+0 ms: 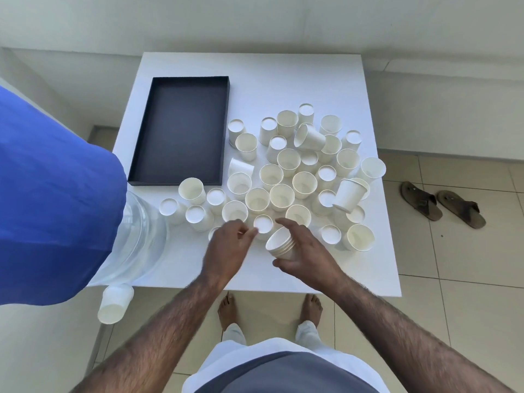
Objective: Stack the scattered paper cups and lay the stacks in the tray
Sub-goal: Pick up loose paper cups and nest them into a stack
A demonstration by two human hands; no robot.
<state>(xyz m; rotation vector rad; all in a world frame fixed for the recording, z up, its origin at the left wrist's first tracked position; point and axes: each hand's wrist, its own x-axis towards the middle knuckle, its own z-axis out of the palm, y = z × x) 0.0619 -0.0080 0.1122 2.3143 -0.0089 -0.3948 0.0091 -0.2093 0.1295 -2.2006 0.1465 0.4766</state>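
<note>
My right hand [304, 251] curls round a short stack [280, 245] of nested cups, tilted with its mouth facing left, above the near part of the table [283, 80]. My left hand [231, 242] pinches the base of an upturned cup [263, 224] just beside the stack. Loose cups [304, 184] crowd the table's middle and right: upright, inverted, a few on their sides. The dark tray [181, 123] lies at the far left, no cups in it. I judge the cup should be turned so its base leads into the stack's mouth, then slid in gently without crushing its thin wall.
</note>
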